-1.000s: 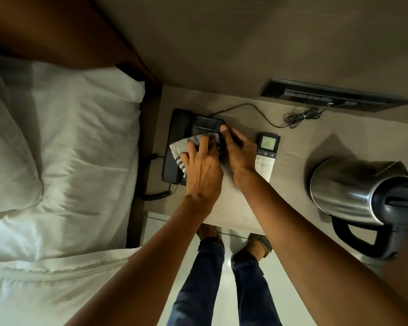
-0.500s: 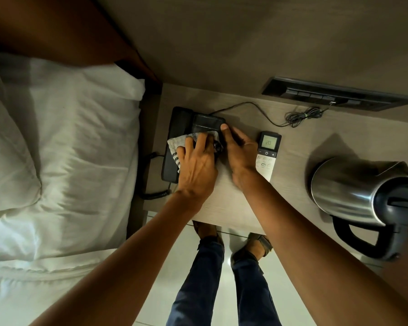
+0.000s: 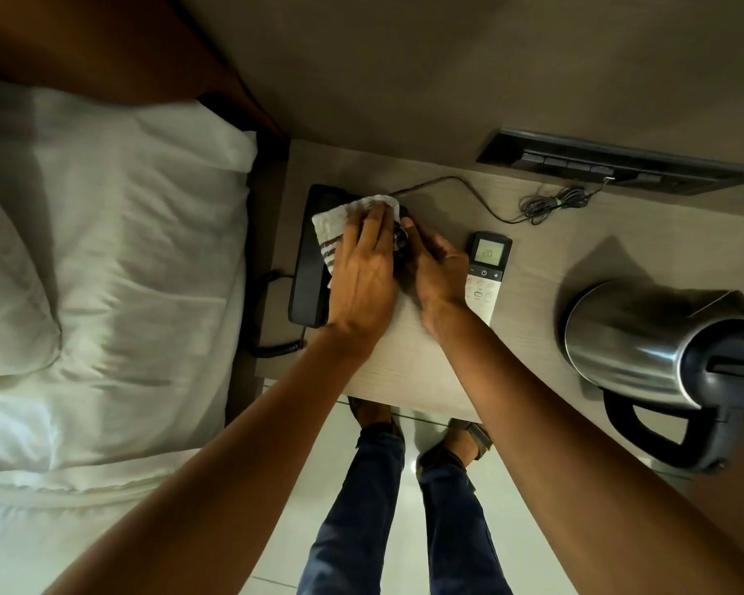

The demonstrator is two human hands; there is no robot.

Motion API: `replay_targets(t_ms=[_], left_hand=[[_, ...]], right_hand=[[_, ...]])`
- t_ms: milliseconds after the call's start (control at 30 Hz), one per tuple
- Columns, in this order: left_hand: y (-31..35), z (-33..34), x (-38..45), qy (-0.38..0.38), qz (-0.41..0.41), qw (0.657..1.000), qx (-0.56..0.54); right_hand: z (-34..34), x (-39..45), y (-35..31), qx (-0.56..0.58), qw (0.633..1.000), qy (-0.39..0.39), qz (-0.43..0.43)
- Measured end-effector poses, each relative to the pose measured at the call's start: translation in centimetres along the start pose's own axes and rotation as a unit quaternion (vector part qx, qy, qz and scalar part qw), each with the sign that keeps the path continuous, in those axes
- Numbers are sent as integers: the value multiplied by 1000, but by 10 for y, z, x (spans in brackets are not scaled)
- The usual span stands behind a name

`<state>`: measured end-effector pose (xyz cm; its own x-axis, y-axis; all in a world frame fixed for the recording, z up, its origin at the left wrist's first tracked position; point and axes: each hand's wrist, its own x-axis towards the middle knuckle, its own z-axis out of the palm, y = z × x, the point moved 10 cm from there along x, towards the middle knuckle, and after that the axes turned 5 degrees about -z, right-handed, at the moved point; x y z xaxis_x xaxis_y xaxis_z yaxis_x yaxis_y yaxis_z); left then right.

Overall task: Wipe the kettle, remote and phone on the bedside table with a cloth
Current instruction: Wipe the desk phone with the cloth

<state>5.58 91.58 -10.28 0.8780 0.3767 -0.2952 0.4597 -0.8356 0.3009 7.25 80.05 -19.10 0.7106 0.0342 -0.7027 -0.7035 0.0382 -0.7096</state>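
A black desk phone (image 3: 309, 268) sits at the left end of the bedside table (image 3: 409, 362). My left hand (image 3: 364, 274) presses a white cloth with dark stripes (image 3: 340, 223) flat onto the phone's top, covering its display end. My right hand (image 3: 437, 272) grips the phone's right side, fingers curled against it. A white remote with a lit screen (image 3: 486, 274) lies just right of that hand. The steel kettle with a black lid and handle (image 3: 645, 350) stands at the table's right end, untouched.
A bed with white sheets and a pillow (image 3: 104, 272) borders the table on the left. The phone's thin cable (image 3: 550, 204) runs to a dark wall panel (image 3: 610, 163). A coiled handset cord (image 3: 271, 341) hangs at the table's left edge. My legs and feet stand on pale tiles below.
My left hand has slid the cloth away from me along the phone, so it now covers the display. The right hand keeps its hold on the phone's side.
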Motion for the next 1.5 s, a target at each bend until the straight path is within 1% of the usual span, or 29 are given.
replay_targets(t_ms=[100,233,333,400,467,533,600,633,700,767,900,1067,1200,1267,1333,1433,1467,1500], left_hand=[[-5,3,-26,1,28,999,-17],[-22,17,-85,-34,44,998,4],[-35,25,-114,-67,25,997,-9],[-40,26,-115,-86,-2,996,-38],[-36,18,-100,-71,-20,994,-75],[-25,2,-69,-21,-19,996,-89],[-14,-12,-32,29,-11,996,-78],[-9,-16,-16,42,-10,996,-72],[-3,-15,4,44,-12,998,-51],[-2,-11,2,40,-10,999,-25],[-16,-4,-38,7,-12,999,-29],[-39,12,-99,-50,-32,998,-26],[-54,15,-127,-73,-50,995,-55],[-65,8,-138,-65,-77,992,-82],[-87,-6,-147,-42,-153,979,-129],[-126,-38,-148,38,-259,940,-220],[-139,-44,-144,50,-286,926,-240],[-152,-44,-138,40,-315,913,-255]], right_hand=[[-2,1,-3,-19,1000,0,-8],[-2,2,-6,-12,1000,15,-7],[-1,3,-5,-3,1000,14,-2],[-1,2,-5,-8,1000,13,-5],[0,1,-8,-14,1000,12,-12],[1,0,-7,-13,1000,1,-9],[1,-1,-4,10,1000,-12,-2],[1,-1,-4,18,1000,-14,0],[0,0,-4,16,1000,-11,1],[0,2,-5,2,1000,-10,-3],[-2,3,-8,-43,999,5,-14],[-1,4,-6,-42,999,15,7],[-3,2,-8,-51,998,23,5],[-1,0,-8,-48,999,21,10],[0,-5,-7,-41,999,24,15],[-1,-18,-4,-55,998,15,15],[-2,-24,-3,-75,997,5,9],[-2,-30,-2,-95,995,-7,2]])
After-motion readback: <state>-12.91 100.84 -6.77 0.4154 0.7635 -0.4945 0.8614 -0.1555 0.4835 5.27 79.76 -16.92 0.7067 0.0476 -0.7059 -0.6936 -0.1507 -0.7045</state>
